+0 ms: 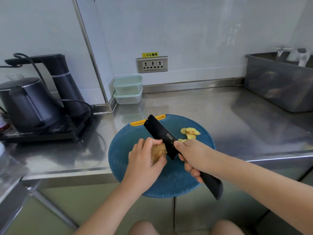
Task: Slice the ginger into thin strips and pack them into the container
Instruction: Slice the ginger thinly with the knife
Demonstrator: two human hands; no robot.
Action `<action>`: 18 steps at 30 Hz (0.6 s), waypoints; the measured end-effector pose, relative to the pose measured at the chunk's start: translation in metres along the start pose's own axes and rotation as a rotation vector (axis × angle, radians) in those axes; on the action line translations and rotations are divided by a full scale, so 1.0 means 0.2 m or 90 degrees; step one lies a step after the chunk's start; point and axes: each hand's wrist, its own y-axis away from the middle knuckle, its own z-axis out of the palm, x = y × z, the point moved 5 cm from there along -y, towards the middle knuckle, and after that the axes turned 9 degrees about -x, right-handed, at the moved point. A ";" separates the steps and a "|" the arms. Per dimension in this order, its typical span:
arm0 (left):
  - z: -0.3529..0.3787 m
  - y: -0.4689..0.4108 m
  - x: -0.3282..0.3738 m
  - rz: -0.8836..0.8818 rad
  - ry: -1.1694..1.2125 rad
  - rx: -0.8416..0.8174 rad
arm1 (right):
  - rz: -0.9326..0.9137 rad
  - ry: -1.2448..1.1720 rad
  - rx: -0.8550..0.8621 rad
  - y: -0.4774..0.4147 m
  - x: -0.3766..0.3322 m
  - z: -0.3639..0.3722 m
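Low in the frame, my right hand [193, 155] wraps the handle of the black knife [160, 135], thumb up by the blade, for steadiness I'd say. My left hand [144, 161] curls over the ginger [158, 150], pinning it to the blue board [118, 150], with the blade right beside my fingertips. Cut slices [190, 133] lie beyond, right of centre. The stacked containers [128, 89] stand against the wall, above centre.
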 end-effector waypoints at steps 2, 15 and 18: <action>0.00 0.00 -0.01 0.000 -0.003 -0.001 | -0.046 0.012 -0.007 0.04 0.05 0.00; 0.00 -0.02 -0.01 -0.006 0.024 -0.022 | 0.076 0.036 0.004 0.02 -0.02 0.04; 0.00 -0.02 -0.01 0.000 0.024 -0.012 | 0.097 0.019 0.005 0.00 -0.04 0.06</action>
